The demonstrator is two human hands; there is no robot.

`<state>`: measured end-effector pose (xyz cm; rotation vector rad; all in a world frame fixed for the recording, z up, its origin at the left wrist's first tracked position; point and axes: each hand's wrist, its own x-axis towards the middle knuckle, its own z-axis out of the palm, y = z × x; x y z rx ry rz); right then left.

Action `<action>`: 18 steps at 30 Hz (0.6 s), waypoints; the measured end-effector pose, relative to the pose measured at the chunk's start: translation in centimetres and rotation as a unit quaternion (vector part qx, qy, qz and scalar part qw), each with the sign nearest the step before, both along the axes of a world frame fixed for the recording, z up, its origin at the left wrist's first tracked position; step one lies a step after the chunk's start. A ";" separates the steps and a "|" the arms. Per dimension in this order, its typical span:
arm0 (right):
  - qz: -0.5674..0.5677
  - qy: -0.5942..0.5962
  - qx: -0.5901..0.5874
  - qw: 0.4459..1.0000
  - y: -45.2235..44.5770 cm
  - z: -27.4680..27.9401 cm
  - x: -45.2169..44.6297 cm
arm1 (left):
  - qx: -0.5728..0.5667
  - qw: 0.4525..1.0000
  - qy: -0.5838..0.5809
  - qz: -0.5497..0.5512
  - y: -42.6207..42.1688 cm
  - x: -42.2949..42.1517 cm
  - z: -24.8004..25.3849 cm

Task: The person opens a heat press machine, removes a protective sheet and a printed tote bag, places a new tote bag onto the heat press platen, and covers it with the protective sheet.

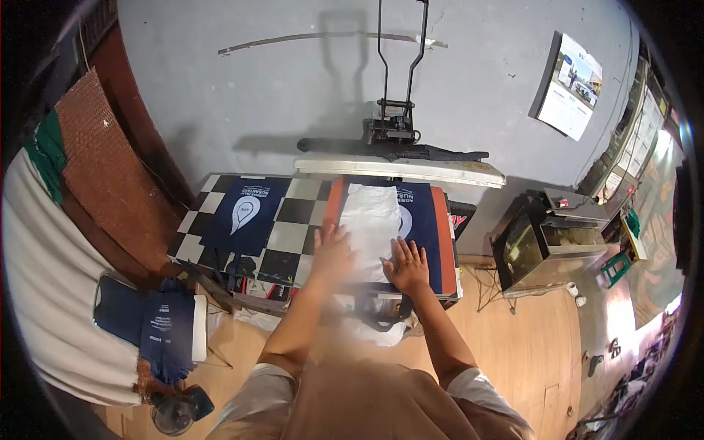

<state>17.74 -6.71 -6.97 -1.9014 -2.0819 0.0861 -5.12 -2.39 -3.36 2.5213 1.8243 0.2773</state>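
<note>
A crinkled white sheet (370, 231) lies over part of a navy printed cloth bag (423, 198), leaving a white logo and lettering partly uncovered. Under both is an orange-brown pad (445, 246), showing at the left and right sides. My right hand (408, 265) rests flat with fingers spread, at the sheet's lower right edge and on the navy cloth. At the left edge of the sheet is my left hand (334, 251), blurred by motion, its fingers stretched out and holding nothing I can see.
Behind the pad stands a heat press with a pale upper plate (400, 170) and tall black handle (396, 103). Another navy printed bag (246, 213) lies on the checkered table (297, 210). More navy bags (169, 330) hang over a chair at left. A metal-framed stand (546, 249) is at right.
</note>
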 end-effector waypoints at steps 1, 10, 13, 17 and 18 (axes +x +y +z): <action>-0.001 -0.002 0.004 1.000 0.0 -0.2 0.0 | 0.034 0.999 -0.017 -0.029 -0.5 0.9 0.4; -0.008 -0.008 0.013 1.000 0.0 0.0 -0.1 | 0.009 0.989 -0.088 -0.119 -1.5 3.1 -4.3; -0.004 0.003 0.011 1.000 -0.3 0.0 -0.1 | -0.007 0.992 -0.087 -0.094 -1.1 2.1 -4.2; 0.004 0.015 0.042 0.999 -0.1 -0.2 0.0 | -0.016 0.998 -0.047 -0.043 0.3 -0.1 -3.0; 0.004 0.014 0.042 0.999 -0.1 -0.1 0.1 | -0.016 0.998 -0.048 -0.044 1.0 -0.8 -2.9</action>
